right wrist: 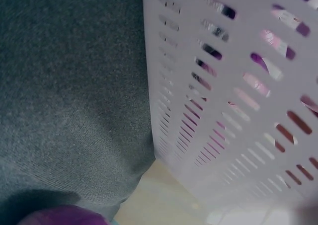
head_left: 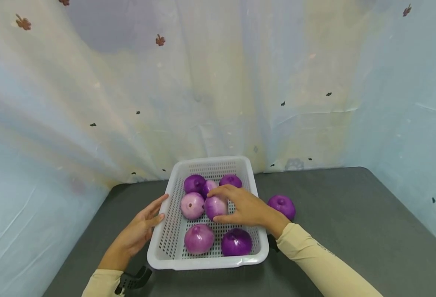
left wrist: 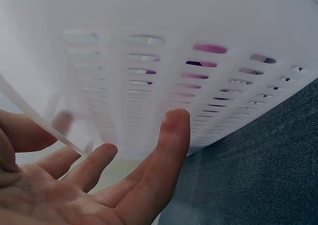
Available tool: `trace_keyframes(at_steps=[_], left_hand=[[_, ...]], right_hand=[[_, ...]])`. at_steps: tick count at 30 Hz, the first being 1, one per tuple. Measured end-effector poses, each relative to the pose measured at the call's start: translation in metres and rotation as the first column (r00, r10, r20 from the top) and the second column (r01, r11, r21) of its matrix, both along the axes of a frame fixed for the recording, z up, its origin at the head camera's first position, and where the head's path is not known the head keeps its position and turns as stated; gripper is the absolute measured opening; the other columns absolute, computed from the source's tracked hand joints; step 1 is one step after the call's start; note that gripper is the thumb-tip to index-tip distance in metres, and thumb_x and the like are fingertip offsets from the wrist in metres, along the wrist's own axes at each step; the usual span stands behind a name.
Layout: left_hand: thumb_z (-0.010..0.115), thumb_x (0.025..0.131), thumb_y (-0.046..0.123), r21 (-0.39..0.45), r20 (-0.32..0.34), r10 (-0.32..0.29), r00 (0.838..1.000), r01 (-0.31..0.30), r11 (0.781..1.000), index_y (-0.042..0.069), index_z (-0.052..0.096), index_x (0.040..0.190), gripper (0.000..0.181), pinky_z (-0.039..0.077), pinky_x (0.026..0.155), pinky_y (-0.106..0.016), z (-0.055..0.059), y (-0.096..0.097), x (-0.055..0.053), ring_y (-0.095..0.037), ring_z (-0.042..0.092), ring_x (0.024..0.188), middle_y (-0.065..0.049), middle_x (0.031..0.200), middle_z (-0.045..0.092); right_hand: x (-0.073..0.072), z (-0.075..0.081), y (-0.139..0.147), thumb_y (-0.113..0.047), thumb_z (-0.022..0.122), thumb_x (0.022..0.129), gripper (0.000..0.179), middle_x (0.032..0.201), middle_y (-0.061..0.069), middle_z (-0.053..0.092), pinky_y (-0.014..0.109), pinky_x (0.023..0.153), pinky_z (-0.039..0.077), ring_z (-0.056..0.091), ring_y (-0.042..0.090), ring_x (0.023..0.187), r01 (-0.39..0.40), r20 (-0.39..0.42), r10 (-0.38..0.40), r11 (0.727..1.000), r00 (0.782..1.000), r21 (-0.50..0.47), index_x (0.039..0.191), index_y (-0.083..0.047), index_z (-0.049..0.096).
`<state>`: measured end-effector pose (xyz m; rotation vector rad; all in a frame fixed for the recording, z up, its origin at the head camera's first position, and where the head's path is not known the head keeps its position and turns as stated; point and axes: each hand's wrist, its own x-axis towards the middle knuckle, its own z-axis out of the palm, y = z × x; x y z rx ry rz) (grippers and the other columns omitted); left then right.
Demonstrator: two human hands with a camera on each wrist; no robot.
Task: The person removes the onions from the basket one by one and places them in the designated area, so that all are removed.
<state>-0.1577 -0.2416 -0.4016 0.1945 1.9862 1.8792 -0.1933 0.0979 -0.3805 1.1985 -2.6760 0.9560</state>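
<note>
A white plastic basket (head_left: 207, 264) with slotted walls holds several peeled red onions. My right hand (head_left: 244, 208) reaches over the basket's right side and grips a pale purple onion (head_left: 215, 207) between thumb and fingers. Around it lie a pale onion (head_left: 192, 206), a dark purple onion (head_left: 194, 183) and others partly hidden. Nearer me in the basket are a pinkish onion (head_left: 199, 239) and a dark onion (head_left: 236, 242). My left hand (head_left: 138, 229) touches the basket's left rim, fingers extended. In the left wrist view, its fingers (left wrist: 176, 130) lie against the outer wall.
One more purple onion (head_left: 282, 206) sits on the dark grey tabletop (head_left: 344, 222), just right of the basket. A patterned cloth curtain (head_left: 218, 90) hangs behind and along both sides of the table. The right wrist view shows mostly the basket's slotted outer wall (right wrist: 218, 86).
</note>
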Motion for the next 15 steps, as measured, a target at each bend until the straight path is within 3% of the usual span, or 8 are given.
trace_keyframes(at_steps=[7, 12, 15], left_hand=[[0.051, 0.105, 0.022, -0.009, 0.004, 0.017, 1.0, -0.017, 1.0, 0.025, 0.015, 0.161, 0.067, 0.055, 0.092, -0.048, 0.0003, 0.0012, 0.0002, -0.025, 0.053, 0.127, -0.013, 0.166, 0.013], [0.051, 0.105, 0.021, -0.007, -0.005, 0.012, 1.0, -0.012, 1.0, 0.025, 0.014, 0.161, 0.067, 0.056, 0.091, -0.049, 0.0011, 0.0014, 0.0006, -0.023, 0.055, 0.125, -0.014, 0.166, 0.015], [0.05, 0.105, 0.02, -0.007, -0.008, 0.009, 1.0, -0.009, 1.0, 0.024, 0.014, 0.161, 0.067, 0.056, 0.091, -0.048, 0.0012, 0.0009, 0.0007, -0.022, 0.056, 0.124, -0.014, 0.166, 0.014]], right_hand=[[-0.0006, -0.0019, -0.0027, -0.04, 0.086, 0.073, 0.067, 0.116, -0.004, 0.054, 0.032, 0.094, 0.052, 0.058, 0.009, 0.104, 0.05, 0.024, -0.049, 0.998, 0.999, -0.05, 0.121, -0.016, 0.046], [-0.0008, -0.0032, -0.0028, -0.033, 0.089, 0.069, 0.072, 0.115, -0.003, 0.047, 0.031, 0.093, 0.052, 0.056, 0.01, 0.102, 0.064, 0.014, -0.063, 0.996, 0.998, -0.064, 0.118, -0.015, 0.04], [-0.0013, -0.0033, -0.0025, -0.031, 0.089, 0.067, 0.078, 0.12, -0.002, 0.046, 0.031, 0.095, 0.051, 0.055, 0.009, 0.107, 0.055, 0.014, -0.053, 0.995, 0.998, -0.084, 0.125, -0.014, 0.039]])
